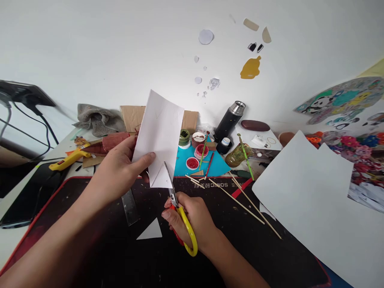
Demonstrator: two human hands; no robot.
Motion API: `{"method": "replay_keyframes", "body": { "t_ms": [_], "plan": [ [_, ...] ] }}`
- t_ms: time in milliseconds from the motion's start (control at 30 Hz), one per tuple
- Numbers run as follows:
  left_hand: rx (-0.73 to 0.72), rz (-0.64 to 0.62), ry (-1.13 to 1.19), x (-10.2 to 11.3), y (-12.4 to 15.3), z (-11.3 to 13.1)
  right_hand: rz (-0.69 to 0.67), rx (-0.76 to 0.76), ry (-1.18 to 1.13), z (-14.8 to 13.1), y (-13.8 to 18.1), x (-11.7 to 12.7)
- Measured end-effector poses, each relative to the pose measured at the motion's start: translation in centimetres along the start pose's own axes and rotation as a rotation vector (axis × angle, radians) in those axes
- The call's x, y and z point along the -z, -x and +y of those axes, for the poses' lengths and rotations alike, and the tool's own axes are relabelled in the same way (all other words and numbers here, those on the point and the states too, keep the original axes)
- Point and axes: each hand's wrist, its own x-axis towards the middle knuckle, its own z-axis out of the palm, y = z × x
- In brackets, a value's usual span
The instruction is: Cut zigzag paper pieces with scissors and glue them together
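My left hand (129,164) pinches a white sheet of paper (163,124) by its left edge, thumb across the front, holding it up above the desk mat. Pencil lines mark a triangle at the sheet's lower end. My right hand (192,220) grips scissors (190,234) with yellow and red handles. Their blades point up at the lower part of the sheet, along one side of the drawn triangle. Below, a cut white paper triangle (151,231) lies on the black mat (120,256). A clear ruler (130,208) rests to its upper left.
Paint pots (201,151) and brushes stand on a blue sheet (220,166) at the back. Wooden sticks (237,200) lie right of centre. A large white sheet (312,196) covers the right side. A yellow glue gun (70,157), a black phone (27,196) and a thermos (229,120) are also here.
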Motion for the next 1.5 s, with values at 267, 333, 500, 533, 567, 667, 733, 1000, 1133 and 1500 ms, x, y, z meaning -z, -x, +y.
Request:
{"method": "replay_keyframes", "body": {
  "t_ms": [267, 333, 500, 533, 567, 667, 733, 1000, 1133, 1500],
  "plan": [
    [0.002, -0.001, 0.011, -0.1, -0.05, 0.47, -0.035, -0.034, 0.036, -0.45, -0.09, 0.32],
    [0.004, -0.005, 0.021, -0.09, -0.03, 0.57, -0.042, -0.042, 0.034, -0.58, -0.11, 0.4],
    [0.014, 0.0, 0.029, -0.05, 0.02, 0.5, -0.038, -0.042, 0.023, -0.63, -0.06, 0.38],
    [0.017, 0.001, 0.029, -0.05, 0.02, 0.49, -0.041, -0.041, 0.02, -0.65, -0.04, 0.36],
    [0.02, 0.001, 0.029, -0.05, 0.02, 0.5, -0.042, -0.04, 0.017, -0.66, -0.01, 0.35],
    [0.022, -0.007, 0.026, -0.03, -0.01, 0.55, -0.046, -0.032, 0.013, -0.71, 0.02, 0.34],
    [0.02, -0.012, 0.028, -0.01, -0.03, 0.57, -0.042, -0.028, 0.01, -0.7, 0.01, 0.33],
    [0.022, -0.007, 0.036, -0.08, 0.01, 0.61, -0.042, -0.039, -0.029, -0.73, -0.12, 0.35],
    [0.017, -0.004, 0.028, -0.03, 0.02, 0.5, -0.026, -0.011, -0.035, -0.53, -0.07, 0.34],
    [0.012, -0.016, 0.021, 0.01, -0.13, 0.46, -0.042, 0.0, -0.073, -0.28, -0.04, 0.37]
  ]
}}
